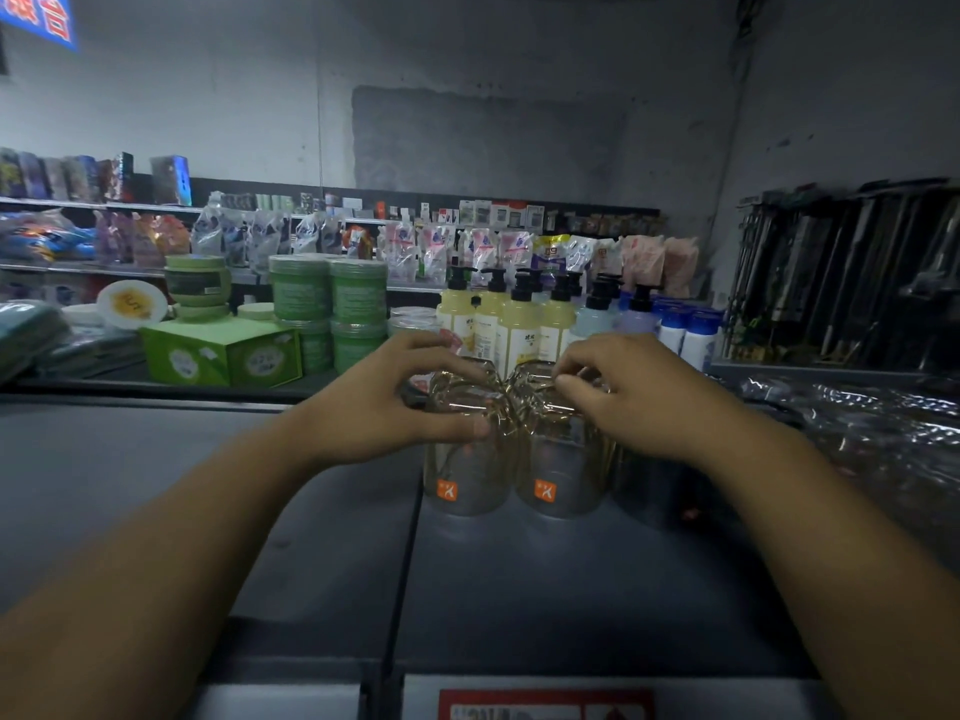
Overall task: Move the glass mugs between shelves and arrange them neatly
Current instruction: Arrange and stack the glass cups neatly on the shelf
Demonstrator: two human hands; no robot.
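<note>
On a dim shop's grey shelf (pixel 249 491), one glass mug (pixel 464 472) is gripped by the left hand (pixel 395 402), another by the right hand (pixel 636 394).

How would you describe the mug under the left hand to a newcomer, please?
On the dark shelf top, before the pump bottles, orange-labelled glass mugs stand together. It is the leftmost mug, its rim gripped by the left hand; the right hand holds its neighbour.

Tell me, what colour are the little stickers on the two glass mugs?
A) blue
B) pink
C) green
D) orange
D: the left mug and the right mug each carry an orange sticker low on the front.
</note>
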